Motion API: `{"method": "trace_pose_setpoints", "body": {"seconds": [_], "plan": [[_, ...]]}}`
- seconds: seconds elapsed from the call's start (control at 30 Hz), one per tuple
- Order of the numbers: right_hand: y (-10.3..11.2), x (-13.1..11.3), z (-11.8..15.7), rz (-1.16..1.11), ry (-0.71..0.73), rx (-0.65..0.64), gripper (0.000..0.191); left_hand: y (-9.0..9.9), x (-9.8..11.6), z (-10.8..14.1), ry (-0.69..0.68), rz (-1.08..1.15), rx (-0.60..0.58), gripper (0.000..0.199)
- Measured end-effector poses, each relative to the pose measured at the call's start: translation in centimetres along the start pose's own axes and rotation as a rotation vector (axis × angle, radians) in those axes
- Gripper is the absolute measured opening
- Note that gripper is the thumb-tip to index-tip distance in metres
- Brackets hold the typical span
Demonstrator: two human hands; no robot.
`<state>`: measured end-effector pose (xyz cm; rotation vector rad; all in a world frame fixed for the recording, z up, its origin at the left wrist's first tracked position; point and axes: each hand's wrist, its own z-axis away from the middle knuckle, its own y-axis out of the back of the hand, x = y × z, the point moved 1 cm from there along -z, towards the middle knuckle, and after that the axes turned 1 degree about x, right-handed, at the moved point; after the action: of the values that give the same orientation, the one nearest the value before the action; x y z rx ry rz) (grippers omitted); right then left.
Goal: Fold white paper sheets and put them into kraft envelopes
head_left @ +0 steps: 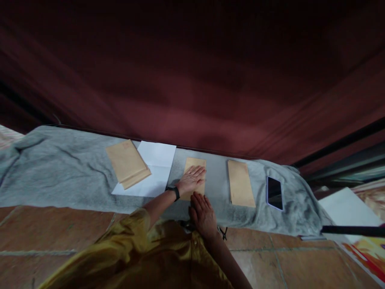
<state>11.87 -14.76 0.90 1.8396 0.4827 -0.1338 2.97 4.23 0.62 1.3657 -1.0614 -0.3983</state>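
Observation:
A tan paper envelope (190, 163) lies upright before me on the grey cloth. My left hand (192, 179) rests flat across its middle, fingers stretched toward the right, a dark band on the wrist. At the envelope's lower right edge lies my right hand (203, 213), palm down with its fingers extended. Both hands hide much of the envelope's middle and lower part. To the right is a thin stack of similar envelopes (241, 184). On the left, another pile of tan envelopes (126, 161) sits partly over white creased paper (158, 160).
The grey cloth (69, 168) covers a long narrow surface beside a dark red wall-like panel (192, 100). A phone (274, 193) lies at the right. Beyond that end are a white sheet (350, 210) and a black bar (351, 230). Tiled floor (255, 261) shows below.

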Motion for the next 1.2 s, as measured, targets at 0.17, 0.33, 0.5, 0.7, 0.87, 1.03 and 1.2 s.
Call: {"method": "trace_pose_setpoints", "body": {"seconds": [0.17,0.33,0.5,0.7,0.87,1.03,1.2], "plan": [[-0.4,0.4,0.4,-0.062,-0.038,0.045,0.044,0.1,1.1,3.5,-0.054,-0.009,-0.024,0.054],[-0.6,0.4,0.7,-0.051,-0.060,0.068,0.045,0.8,2.7,7.5,-0.075,0.038,0.006,0.052],[-0.4,0.3,1.4,0.012,-0.025,0.022,0.048,1.3,3.7,11.6,-0.108,-0.012,-0.030,0.056],[-0.1,0.8,2.8,0.077,-0.044,0.009,0.050,2.1,3.7,15.0,-0.105,-0.078,-0.052,0.061],[0.6,1.0,3.6,0.105,-0.088,0.032,0.049,3.1,3.7,16.6,-0.076,-0.110,-0.068,0.064],[0.9,0.4,3.1,0.114,-0.091,0.059,0.048,2.8,3.9,17.3,-0.052,-0.117,-0.028,0.066],[-0.2,-1.1,1.6,0.105,-0.005,0.012,0.049,1.7,4.1,17.2,-0.062,-0.233,-0.017,0.072]]}}
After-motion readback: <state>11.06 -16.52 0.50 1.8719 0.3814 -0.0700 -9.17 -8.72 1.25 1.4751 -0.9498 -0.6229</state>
